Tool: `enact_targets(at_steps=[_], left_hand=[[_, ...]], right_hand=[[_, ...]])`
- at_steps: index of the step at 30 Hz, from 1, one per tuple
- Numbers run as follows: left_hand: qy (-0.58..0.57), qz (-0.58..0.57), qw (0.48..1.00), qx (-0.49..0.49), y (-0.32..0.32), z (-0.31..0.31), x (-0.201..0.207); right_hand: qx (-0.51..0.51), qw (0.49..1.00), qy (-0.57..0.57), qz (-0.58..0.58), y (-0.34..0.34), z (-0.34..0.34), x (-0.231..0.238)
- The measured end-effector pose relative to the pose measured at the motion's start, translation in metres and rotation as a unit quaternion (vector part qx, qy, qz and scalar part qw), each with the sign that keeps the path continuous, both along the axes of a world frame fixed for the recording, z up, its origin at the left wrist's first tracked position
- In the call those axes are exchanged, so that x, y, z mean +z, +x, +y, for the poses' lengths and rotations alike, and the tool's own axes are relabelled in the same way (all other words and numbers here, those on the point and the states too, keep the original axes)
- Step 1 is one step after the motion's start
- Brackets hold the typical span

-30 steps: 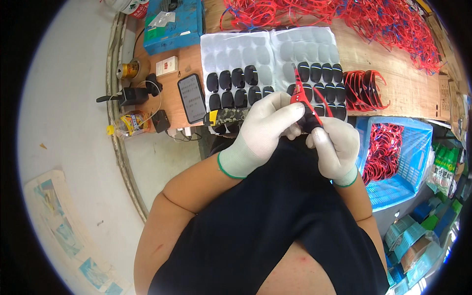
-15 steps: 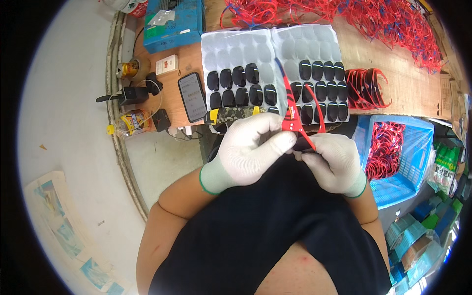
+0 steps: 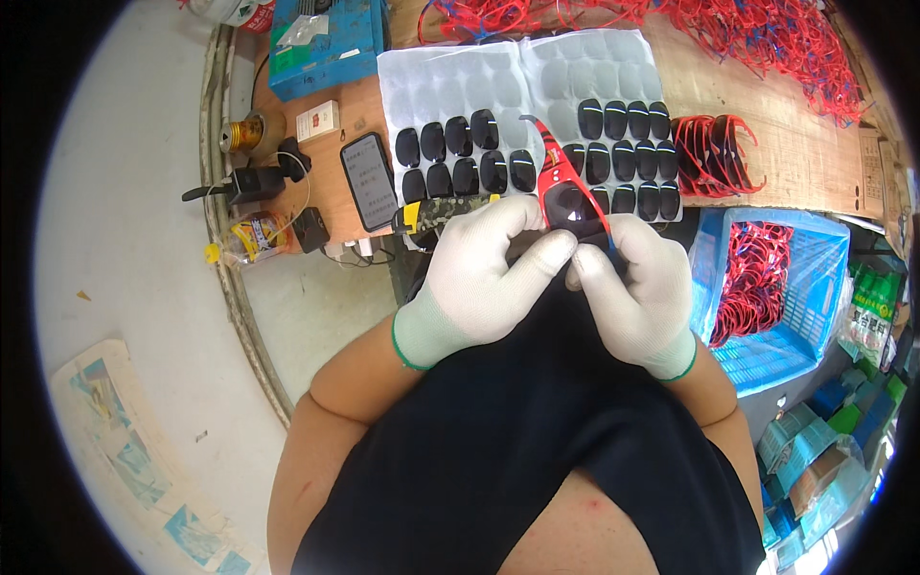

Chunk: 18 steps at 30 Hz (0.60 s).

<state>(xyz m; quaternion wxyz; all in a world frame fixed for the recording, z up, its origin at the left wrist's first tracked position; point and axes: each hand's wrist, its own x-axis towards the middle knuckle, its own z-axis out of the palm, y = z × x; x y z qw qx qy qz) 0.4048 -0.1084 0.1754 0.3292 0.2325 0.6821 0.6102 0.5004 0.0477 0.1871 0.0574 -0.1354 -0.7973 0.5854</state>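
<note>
The left hand [image 3: 484,273] has its grip pinching one side of the red sunglasses [image 3: 571,203] — thumb against the frame — and the right hand [image 3: 640,292] grips the other side. They are held up just before a white tray [image 3: 450,84] of dark lenses [image 3: 434,144] on the tabletop [image 3: 786,168], beside a phone [image 3: 368,184].

Red plastic glasses [image 3: 559,175] between white-gloved left hand [image 3: 487,273] and white-gloved right hand [image 3: 637,287]. Beyond, on tan wooden table [image 3: 800,171]: white dimpled sheet [image 3: 455,88]. Left of sheet — black rectangular phone [image 3: 369,182]. Right — row of red curved plastic frames [image 3: 711,155]; nearer, blue plastic crate [image 3: 803,299].
</note>
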Motion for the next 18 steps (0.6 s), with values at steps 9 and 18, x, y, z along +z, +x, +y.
enact_targets(at_steps=[9, 18], left_hand=[[-0.022, -0.029, 0.999, 0.005, -0.004, 0.001, 0.007], [0.067, -0.060, 0.995, 0.043, -0.006, 0.004, 0.007]], right_hand=[[-0.021, 0.999, 0.034, 0.018, -0.008, -0.009, 0.006], [-0.004, 0.937, -0.343, -0.071, -0.014, -0.002, -0.002]])
